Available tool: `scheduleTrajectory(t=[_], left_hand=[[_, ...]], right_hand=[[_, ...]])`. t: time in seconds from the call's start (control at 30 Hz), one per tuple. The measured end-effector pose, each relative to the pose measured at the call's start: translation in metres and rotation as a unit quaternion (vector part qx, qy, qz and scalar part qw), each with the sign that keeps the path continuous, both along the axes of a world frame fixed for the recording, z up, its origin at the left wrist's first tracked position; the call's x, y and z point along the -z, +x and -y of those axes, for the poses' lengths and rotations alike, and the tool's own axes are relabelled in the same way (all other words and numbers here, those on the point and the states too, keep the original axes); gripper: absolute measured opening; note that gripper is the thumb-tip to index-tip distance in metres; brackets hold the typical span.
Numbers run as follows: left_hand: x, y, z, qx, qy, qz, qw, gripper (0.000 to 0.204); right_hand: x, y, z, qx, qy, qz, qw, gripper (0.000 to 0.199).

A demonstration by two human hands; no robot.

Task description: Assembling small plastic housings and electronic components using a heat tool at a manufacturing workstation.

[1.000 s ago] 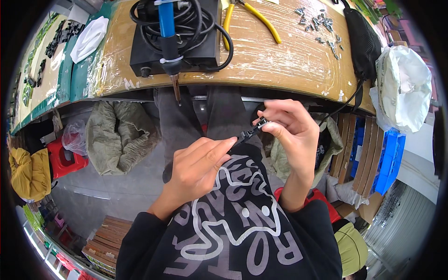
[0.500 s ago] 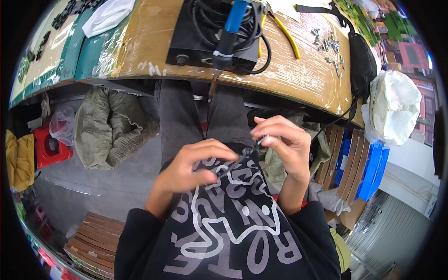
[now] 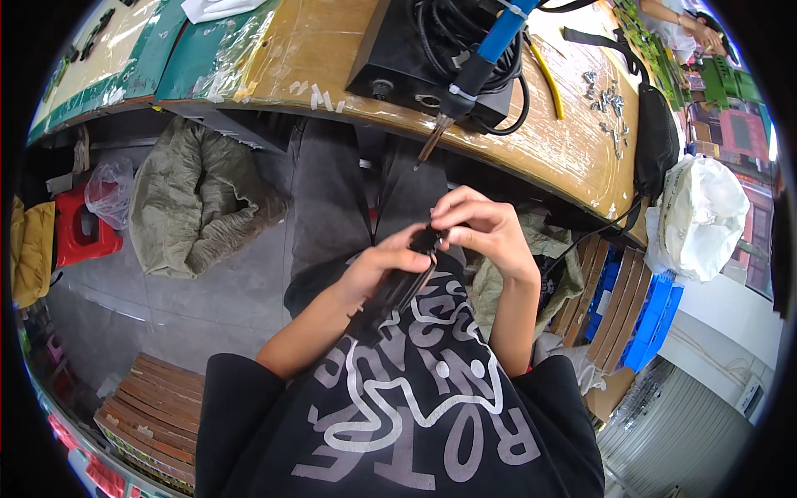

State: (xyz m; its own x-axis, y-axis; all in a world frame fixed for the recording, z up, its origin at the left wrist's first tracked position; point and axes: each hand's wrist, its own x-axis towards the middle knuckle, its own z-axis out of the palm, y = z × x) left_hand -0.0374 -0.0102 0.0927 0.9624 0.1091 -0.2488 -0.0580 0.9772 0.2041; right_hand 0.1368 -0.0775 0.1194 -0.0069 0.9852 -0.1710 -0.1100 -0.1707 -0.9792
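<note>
At centre, our left hand (image 3: pixel 380 267) grips a long, black, ridged, plastic-looking strip (image 3: pixel 393 295) between thumb and fingers, presumably to steady it; our right hand (image 3: pixel 491 235) pinches its one-o'clock end, likely for fine control

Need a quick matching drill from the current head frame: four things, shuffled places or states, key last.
1. Dark part
2. Soldering iron
3. Small metal pieces
4. Red stool

A. Scattered on the right part of the tabletop
B. Left of the grey-green sack
C. Tip pointing out past the tabletop's near edge
D. In the left hand, with the right hand at its upper end

Pairs: 1-D, 2-C, 3-A, 4-B
</note>
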Motion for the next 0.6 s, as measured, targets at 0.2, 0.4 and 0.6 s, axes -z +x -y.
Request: scheduleTrajectory(t=[0.2,0.4,0.6], left_hand=[[0.014,0.011,0.002,-0.220,0.234,-0.144,0.936,0.031],[0.011,0.010,-0.012,-0.229,0.341,-0.204,0.888,0.032],[0.009,0.015,-0.013,-0.231,0.387,-0.208,0.868,0.033]], right_hand=[[0.017,-0.021,-0.004,0.070,-0.095,0.035,0.992,0.031],[0.020,-0.034,0.004,0.009,-0.125,-0.126,0.984,0.059],[0.013,-0.038,0.001,0.078,-0.119,-0.107,0.984,0.058]])
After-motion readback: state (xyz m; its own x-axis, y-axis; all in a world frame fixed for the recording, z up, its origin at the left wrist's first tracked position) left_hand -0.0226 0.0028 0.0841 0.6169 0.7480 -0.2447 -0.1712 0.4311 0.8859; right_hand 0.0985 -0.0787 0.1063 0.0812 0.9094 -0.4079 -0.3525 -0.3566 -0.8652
